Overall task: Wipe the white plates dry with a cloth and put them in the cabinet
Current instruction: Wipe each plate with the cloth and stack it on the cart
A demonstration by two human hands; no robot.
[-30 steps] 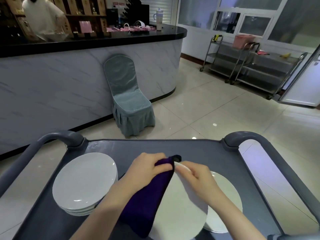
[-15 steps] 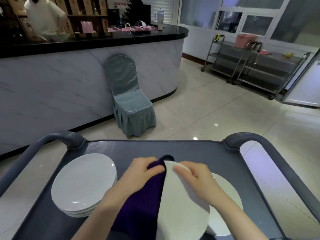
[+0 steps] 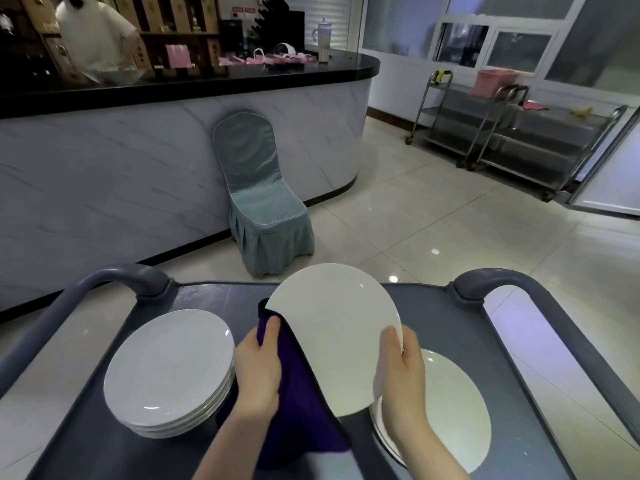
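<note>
Held plate (image 3: 334,336): white, round, raised above the cart top (image 3: 429,317) and tilted so that its broad face is turned toward the camera. Compared with half a second ago, when it was seen nearly edge-on and low between the hands, it has been swung upward and opened out; far more of its face is now shown.

Right hand (image 3: 401,367): closed on the plate's lower right rim, thumb laid across the face, fingers hidden behind.

Left hand (image 3: 258,370): closed on the purple cloth (image 3: 301,403), with the thumb pressed near the plate's left edge. The cloth is draped down from that edge and partly tucked behind the plate, whereas earlier it was spread over the near side. Whether the back is being rubbed cannot be told.

Left stack (image 3: 169,370): several white plates piled on the cart's left side, just beside the left hand, not touched.

Right stack (image 3: 450,407): more white plates, lying flat on the cart below and to the right of the held plate, partly covered by the right wrist.

Cabinet: not identifiable in view with certainty.

Judgement: the turn of the plate suggests that one side is taken as wiped and the other is being presented to the cloth. Drying of this plate appears to be midway; putting away has not begun, and which stack is the dried one cannot be told.
</note>
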